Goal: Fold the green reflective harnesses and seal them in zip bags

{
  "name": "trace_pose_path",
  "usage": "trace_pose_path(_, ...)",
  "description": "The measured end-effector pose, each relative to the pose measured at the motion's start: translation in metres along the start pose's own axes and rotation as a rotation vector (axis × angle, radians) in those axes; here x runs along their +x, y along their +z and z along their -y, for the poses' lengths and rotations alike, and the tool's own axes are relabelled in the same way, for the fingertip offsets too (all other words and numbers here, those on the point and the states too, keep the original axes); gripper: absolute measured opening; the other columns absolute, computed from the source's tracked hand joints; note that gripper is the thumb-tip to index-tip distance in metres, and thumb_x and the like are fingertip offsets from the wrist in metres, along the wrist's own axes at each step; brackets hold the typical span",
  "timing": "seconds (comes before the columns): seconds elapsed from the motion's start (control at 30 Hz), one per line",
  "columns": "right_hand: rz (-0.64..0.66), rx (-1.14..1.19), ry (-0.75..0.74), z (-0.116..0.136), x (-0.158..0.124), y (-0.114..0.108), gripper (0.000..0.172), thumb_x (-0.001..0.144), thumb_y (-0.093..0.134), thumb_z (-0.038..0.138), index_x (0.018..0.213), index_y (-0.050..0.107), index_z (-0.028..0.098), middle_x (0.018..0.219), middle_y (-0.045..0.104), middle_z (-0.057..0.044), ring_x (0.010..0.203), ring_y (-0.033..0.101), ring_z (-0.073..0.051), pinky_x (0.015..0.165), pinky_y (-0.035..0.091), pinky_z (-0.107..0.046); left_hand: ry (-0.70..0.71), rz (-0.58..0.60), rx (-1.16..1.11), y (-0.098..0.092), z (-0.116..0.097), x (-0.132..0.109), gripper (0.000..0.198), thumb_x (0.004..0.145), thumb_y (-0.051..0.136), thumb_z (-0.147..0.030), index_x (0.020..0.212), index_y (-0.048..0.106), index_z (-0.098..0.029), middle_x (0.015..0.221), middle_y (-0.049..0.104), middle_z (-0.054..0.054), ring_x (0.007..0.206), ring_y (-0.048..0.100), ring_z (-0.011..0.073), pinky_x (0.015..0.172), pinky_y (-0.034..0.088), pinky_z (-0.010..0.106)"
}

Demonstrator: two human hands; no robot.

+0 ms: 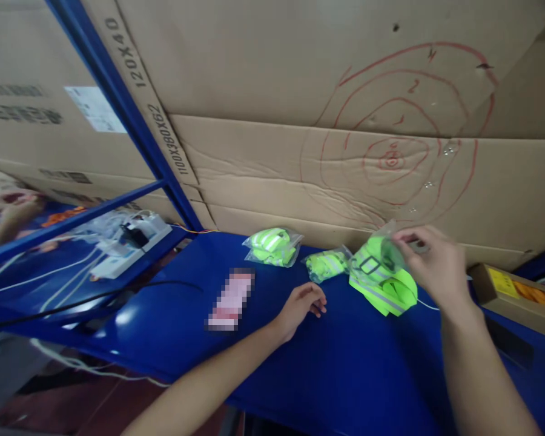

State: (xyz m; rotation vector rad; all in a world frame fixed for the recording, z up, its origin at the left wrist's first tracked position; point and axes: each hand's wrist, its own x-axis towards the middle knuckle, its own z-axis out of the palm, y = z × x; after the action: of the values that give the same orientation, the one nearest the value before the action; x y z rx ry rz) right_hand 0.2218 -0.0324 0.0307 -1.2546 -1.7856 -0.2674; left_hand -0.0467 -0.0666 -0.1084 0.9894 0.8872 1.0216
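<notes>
"Where's the grip?"
"Right thumb and fingers of the right hand (436, 261) pinch the clear bag (370, 260) by its upper edge; handling it seems the step, calling for a steady pinch."
"The strap?"
"Bright green strap (403, 287), just below that grip. Left hand (302, 306), loosely curled, empty, lies leftward."

Single view, worn on person's head, above near edge of blue table (358, 375). Faces forward and steeply down, across tabletop to far edge and cardboard wall (249, 145) behind. Close range: both forearms (218, 375) enter from bottom. View tilted: far edge slopes down rightward. Wide field: reaches blue post (113, 91) by far-left corner.
</notes>
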Motion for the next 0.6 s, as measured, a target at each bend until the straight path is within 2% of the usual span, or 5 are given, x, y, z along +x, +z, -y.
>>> trace_pose_path(0.1, -0.283, -0.133, 0.051, -0.013, 0.007, 0.002, 0.015, 0.087, 0.064, 0.032, 0.085, 0.075, 0.021, 0.081, 0.07, -0.004, 0.077, 0.062, -0.022, 0.074, 0.047, -0.033, -0.016, 0.026, 0.07, 0.001, 0.007, 0.001, 0.025, 0.08, 0.07, -0.038, 0.075, 0.064, -0.015, 0.072, 0.065, 0.003, 0.061, 0.063, 0.0134, 0.056, 0.044, 0.024)
trace_pose_path(0.23, -0.197, -0.184, 0.031, -0.029, 0.011, 0.003, 0.022, 0.088, 0.062, 0.036, 0.083, 0.076, 0.02, 0.079, 0.07, -0.005, 0.071, 0.061, -0.022, 0.068, 0.045, -0.032, -0.026, 0.048, 0.137, 0.002, 0.014, 0.002, 0.028, 0.08, 0.07, -0.042, 0.076, 0.065, -0.015, 0.069, 0.066, 0.003, 0.059, 0.061, 0.0125, 0.056, 0.041, 0.024)
trace_pose_path(0.37, -0.47, -0.26, 0.127, -0.044, 0.011, 0.003, 0.021, 0.082, 0.069, 0.037, 0.084, 0.078, 0.018, 0.077, 0.071, -0.007, 0.067, 0.058, -0.021, 0.067, 0.044, -0.032, -0.025, 0.054, 0.155, -0.001, 0.018, 0.004, 0.029, 0.08, 0.07, -0.044, 0.077, 0.063, -0.016, 0.069, 0.066, 0.002, 0.058, 0.06, 0.0118, 0.056, 0.04, 0.024)
trace_pose_path(0.5, -0.369, -0.184, 0.124, -0.045, 0.007, 0.009, 0.021, 0.083, 0.067, 0.038, 0.082, 0.078, 0.019, 0.074, 0.07, -0.005, 0.066, 0.06, -0.02, 0.067, 0.047, -0.032, -0.005, 0.073, 0.166, -0.002, 0.021, 0.006, 0.031, 0.08, 0.071, -0.047, 0.077, 0.062, -0.017, 0.069, 0.065, 0.001, 0.057, 0.059, 0.0112, 0.055, 0.04, 0.024)
trace_pose_path(0.6, -0.578, -0.195, 0.085, -0.036, 0.001, 0.016, 0.019, 0.086, 0.066, 0.037, 0.083, 0.076, 0.021, 0.074, 0.069, -0.006, 0.08, 0.064, -0.026, 0.079, 0.049, -0.038, 0.022, 0.095, 0.187, -0.002, 0.023, 0.004, 0.031, 0.081, 0.071, -0.046, 0.077, 0.063, -0.016, 0.069, 0.065, 0.001, 0.058, 0.059, 0.0107, 0.057, 0.041, 0.024)
